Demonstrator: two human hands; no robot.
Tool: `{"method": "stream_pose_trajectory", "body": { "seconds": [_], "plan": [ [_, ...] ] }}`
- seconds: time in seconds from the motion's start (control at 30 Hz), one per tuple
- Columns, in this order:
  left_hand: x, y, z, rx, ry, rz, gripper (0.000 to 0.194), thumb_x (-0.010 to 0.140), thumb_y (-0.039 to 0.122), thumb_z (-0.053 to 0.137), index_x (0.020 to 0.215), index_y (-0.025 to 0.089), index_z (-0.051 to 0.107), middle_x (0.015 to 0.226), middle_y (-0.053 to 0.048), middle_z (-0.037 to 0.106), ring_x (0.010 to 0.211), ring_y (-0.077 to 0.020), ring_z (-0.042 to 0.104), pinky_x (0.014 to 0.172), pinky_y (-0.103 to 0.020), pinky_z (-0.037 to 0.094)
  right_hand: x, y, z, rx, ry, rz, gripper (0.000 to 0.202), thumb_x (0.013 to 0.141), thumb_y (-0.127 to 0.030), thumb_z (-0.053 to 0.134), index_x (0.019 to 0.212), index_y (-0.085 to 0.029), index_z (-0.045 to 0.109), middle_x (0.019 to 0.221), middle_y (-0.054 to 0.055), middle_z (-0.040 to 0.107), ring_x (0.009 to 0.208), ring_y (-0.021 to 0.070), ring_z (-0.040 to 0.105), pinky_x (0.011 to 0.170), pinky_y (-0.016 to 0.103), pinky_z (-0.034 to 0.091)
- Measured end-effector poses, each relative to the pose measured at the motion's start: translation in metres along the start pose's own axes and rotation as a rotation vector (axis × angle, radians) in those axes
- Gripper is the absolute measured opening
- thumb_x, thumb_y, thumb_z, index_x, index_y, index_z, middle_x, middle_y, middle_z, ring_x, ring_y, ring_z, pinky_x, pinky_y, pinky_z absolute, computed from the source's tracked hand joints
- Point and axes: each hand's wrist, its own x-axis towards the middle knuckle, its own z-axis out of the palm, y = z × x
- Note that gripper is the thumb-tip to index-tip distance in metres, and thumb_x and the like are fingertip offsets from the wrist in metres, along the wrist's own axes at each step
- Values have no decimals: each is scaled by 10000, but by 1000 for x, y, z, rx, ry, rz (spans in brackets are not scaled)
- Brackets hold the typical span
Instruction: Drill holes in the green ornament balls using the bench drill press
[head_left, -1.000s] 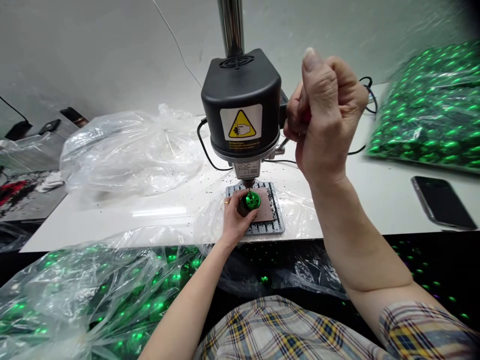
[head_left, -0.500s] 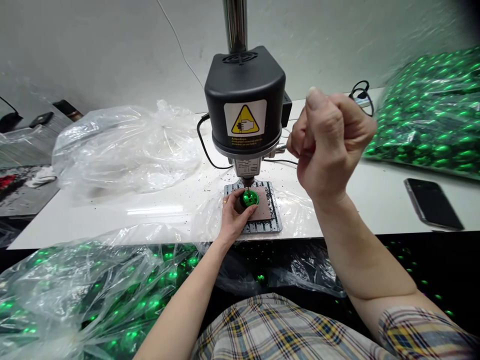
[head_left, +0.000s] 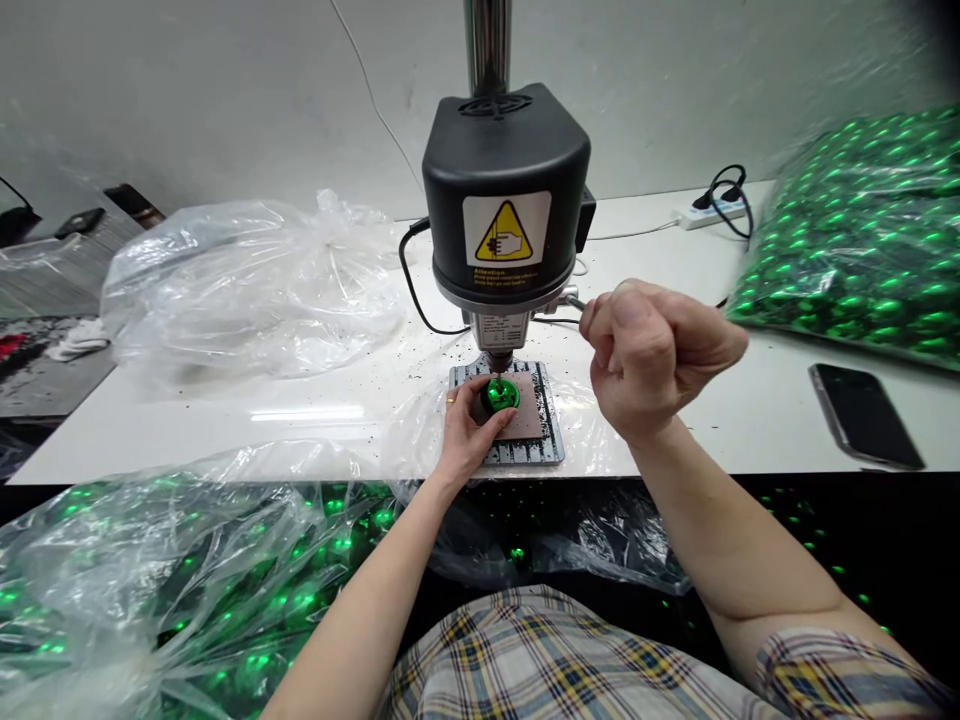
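A shiny green ball (head_left: 504, 396) lies on a brownish board (head_left: 529, 425) on the base plate (head_left: 557, 440) of a black bench drill press (head_left: 506, 180). My left hand (head_left: 472, 425) grips the ball from its left and near sides with thumb and fingers. The drill chuck (head_left: 499, 362) stands right above the ball; whether the bit touches it I cannot tell. My right hand (head_left: 645, 355) is closed around the drill's feed lever (head_left: 576, 302), whose outer end is hidden in the fist.
Clear plastic bags (head_left: 247, 290) lie at the left of the white table (head_left: 315, 430). A bag of green balls (head_left: 862, 230) stands at the right, near a phone (head_left: 866, 415) and a power strip (head_left: 712, 212). Another bag of green balls (head_left: 247, 590) sits below the table edge.
My right hand has come down with the lever, lower beside the drill head. My left hand stays around the green ball. The view has shifted slightly.
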Motion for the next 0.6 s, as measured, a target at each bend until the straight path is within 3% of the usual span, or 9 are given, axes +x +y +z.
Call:
{"method": "stream_pose_trajectory", "body": {
  "seconds": [0.17,0.43,0.6],
  "plan": [
    [0,0,1,-43,18,12,494,718,351,793,1167,236,621,1143,-62,640,1144,-247,531,1013,-391,392,-12,13,-3,132,21,-188,462,828,-90,546,514,-118,209,462,-21,235,424,48,224,435,250,186],
    [-1,-4,2,-12,8,27,512,736,369,779,1196,230,602,1153,-68,632,1146,-244,524,1012,-392,392,-18,21,-5,172,-56,-341,392,750,7,484,564,-137,170,468,-28,251,436,56,227,447,252,213],
    [-2,-4,2,-17,8,14,508,747,371,769,1203,228,598,1164,-76,622,1157,-249,517,1014,-404,395,-24,25,-9,141,-97,-358,376,721,2,494,541,-141,197,473,-30,272,415,59,247,434,263,225]
  ]
}}
